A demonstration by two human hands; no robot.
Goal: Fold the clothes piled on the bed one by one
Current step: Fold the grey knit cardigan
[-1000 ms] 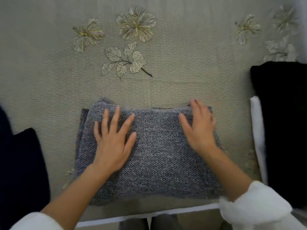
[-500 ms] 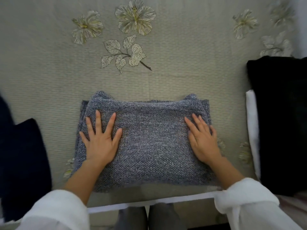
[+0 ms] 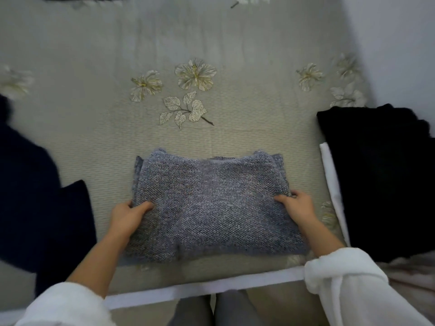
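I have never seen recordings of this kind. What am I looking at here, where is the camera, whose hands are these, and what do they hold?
There is no machine here: a person works with two bare hands. The camera sits on the person's head and looks forward and down, so you see the arms from above, in white sleeves. The surface is a bed cover, pale with flowers on it. In the middle lies a folded grey sweater. The left hand grips its left edge and the right hand grips its right edge, with the thumbs on top. Dark blue clothes lie at the left, and black clothes lie at the right.
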